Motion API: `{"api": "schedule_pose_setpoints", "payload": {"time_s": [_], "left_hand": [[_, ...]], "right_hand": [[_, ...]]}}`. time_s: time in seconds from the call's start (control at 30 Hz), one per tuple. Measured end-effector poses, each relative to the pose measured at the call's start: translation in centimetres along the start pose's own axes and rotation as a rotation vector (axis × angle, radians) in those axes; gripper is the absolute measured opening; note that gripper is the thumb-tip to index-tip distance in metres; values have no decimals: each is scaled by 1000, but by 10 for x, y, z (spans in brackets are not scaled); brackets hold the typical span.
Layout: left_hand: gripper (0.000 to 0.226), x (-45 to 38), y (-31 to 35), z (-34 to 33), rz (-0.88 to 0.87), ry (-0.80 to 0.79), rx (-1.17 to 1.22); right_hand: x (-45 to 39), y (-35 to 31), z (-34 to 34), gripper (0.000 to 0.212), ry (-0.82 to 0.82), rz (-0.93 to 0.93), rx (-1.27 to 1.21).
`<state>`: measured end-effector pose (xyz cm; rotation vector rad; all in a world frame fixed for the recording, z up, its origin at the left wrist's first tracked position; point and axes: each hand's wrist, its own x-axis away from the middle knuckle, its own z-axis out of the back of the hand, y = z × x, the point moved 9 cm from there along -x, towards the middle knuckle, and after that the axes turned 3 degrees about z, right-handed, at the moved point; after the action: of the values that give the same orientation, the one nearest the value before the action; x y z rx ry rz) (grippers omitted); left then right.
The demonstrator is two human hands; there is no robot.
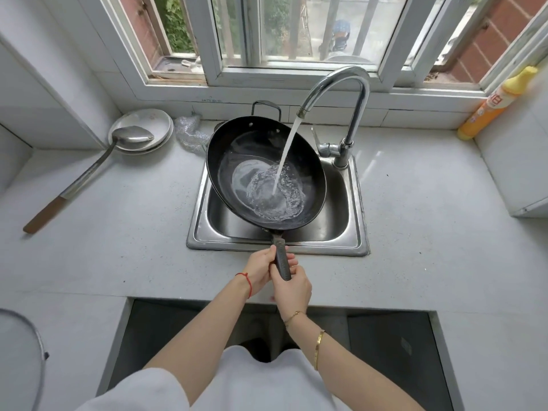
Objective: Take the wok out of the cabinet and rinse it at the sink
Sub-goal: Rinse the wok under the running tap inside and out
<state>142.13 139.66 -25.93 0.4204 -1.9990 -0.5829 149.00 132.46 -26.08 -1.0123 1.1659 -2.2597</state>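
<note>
The black wok (pixel 237 149) hangs tilted over the steel sink (pixel 354 232), its small loop handle toward the window. A stream of water runs from the chrome tap (pixel 341 81) into the wok and swirls at its bottom. The long dark handle points toward me. My left hand (pixel 258 269) and my right hand (pixel 292 287) are both wrapped around that handle, just in front of the sink's near rim.
White plates (pixel 154 120) with a long metal ladle (pixel 89 176) lie on the counter at the left, a scouring pad (pixel 189 134) beside the sink. A yellow detergent bottle (pixel 489 108) leans at the right wall. An open dark recess lies below the counter's front edge.
</note>
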Motion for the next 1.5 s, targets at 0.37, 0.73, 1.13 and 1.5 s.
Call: {"api": "schedule_pose_setpoints", "payload": {"time_s": [0.37, 0.73, 1.13, 1.5], "left_hand": [[42, 4, -24, 8, 79, -17, -46], [45, 9, -27, 14, 93, -12, -124], [45, 10, -29, 19, 123, -1, -165], [38, 6, -22, 19, 126, 11, -262]], "right_hand": [[11, 32, -10, 31, -57, -204, -67], [19, 38, -18, 19, -111, -258, -155], [25, 34, -35, 22, -347, -359, -224], [27, 29, -40, 16, -442, -393, -236]]}}
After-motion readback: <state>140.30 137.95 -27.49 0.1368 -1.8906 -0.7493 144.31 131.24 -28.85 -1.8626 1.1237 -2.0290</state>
